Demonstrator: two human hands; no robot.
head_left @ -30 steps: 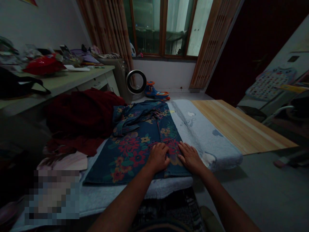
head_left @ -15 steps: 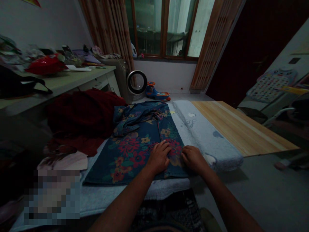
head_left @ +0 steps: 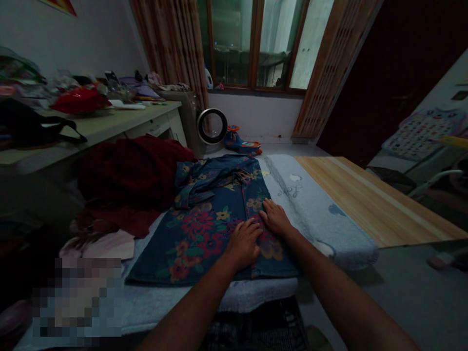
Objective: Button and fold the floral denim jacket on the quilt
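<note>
With the blue floral garment as the clock's centre, the white desk (head_left: 120, 121) stands at ten o'clock, loaded with odds and ends. The pale blanket (head_left: 310, 204) lies under the garment and reaches out to two o'clock. Toward twelve is the washing machine (head_left: 189, 109), its round door (head_left: 212, 127) swung open; its drum is hidden from view. A dark red cloth heap (head_left: 127, 170) sits at ten, between desk and garment. The blue floral garment (head_left: 210, 229) itself lies spread before the person. On the desk rests a red bag (head_left: 81, 100), contents hidden. The left hand (head_left: 244, 243) presses the garment, fingers open and slightly bent; the right hand (head_left: 276, 217), just beside at two o'clock, rests fingers outstretched on its edge.
</note>
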